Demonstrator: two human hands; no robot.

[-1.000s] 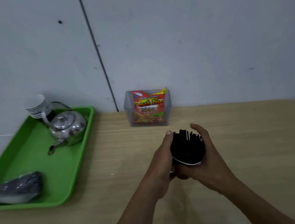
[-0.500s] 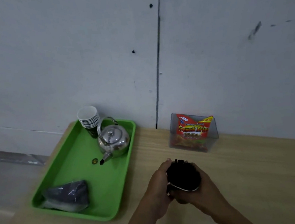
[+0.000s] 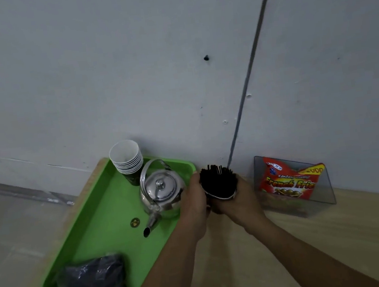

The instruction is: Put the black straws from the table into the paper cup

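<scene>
Thin black straws (image 3: pixel 218 181) bristle from a white-rimmed paper cup (image 3: pixel 222 197). The left hand (image 3: pixel 195 204) and right hand (image 3: pixel 241 202) curl around it.

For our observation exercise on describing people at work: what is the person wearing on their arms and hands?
Nothing that shows. The left hand and right hand are bare, with no gloves, rings or watch visible. Both forearms are bare too; no sleeve comes into view.

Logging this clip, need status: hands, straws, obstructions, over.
Left hand, right hand gripping white paper cup. Thin black straws bunched upright inside. Shiny steel kettle close left.
</scene>
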